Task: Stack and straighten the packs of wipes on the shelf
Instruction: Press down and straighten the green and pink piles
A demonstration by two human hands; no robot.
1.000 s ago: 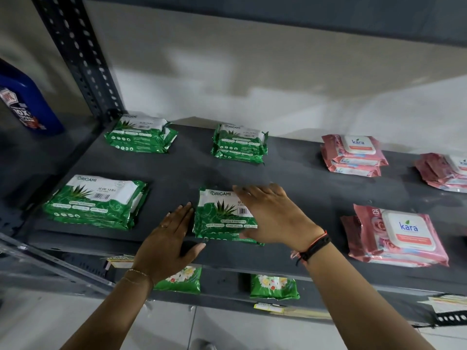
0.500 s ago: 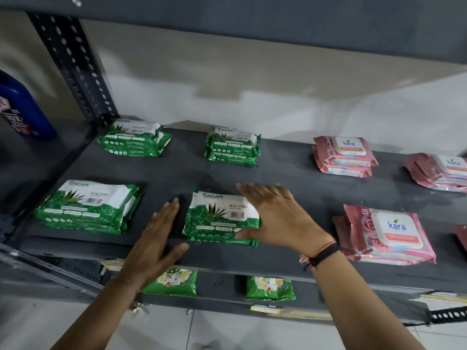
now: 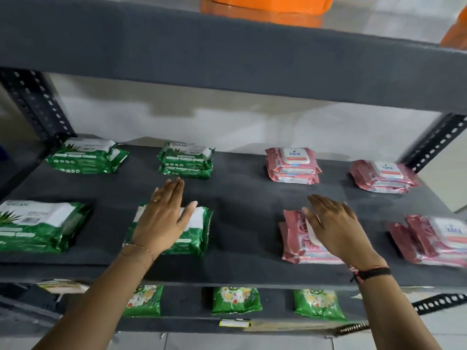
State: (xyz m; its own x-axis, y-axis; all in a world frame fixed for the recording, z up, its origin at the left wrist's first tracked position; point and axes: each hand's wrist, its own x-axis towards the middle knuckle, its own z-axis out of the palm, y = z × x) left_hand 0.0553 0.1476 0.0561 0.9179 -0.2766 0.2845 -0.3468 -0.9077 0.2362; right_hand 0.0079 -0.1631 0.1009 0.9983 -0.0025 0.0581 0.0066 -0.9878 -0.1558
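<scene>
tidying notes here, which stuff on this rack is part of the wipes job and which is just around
Job: green wipes stacks, pink wipes stacks, shelf, left hand, right hand.
Around: floral green packets below, orange items above.

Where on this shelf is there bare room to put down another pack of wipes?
The widest free patch lies at the front middle, between the green pack under the left hand and the pink pack under the right hand. A bare strip runs between the front and back rows. The shelf ends are crowded.
</scene>
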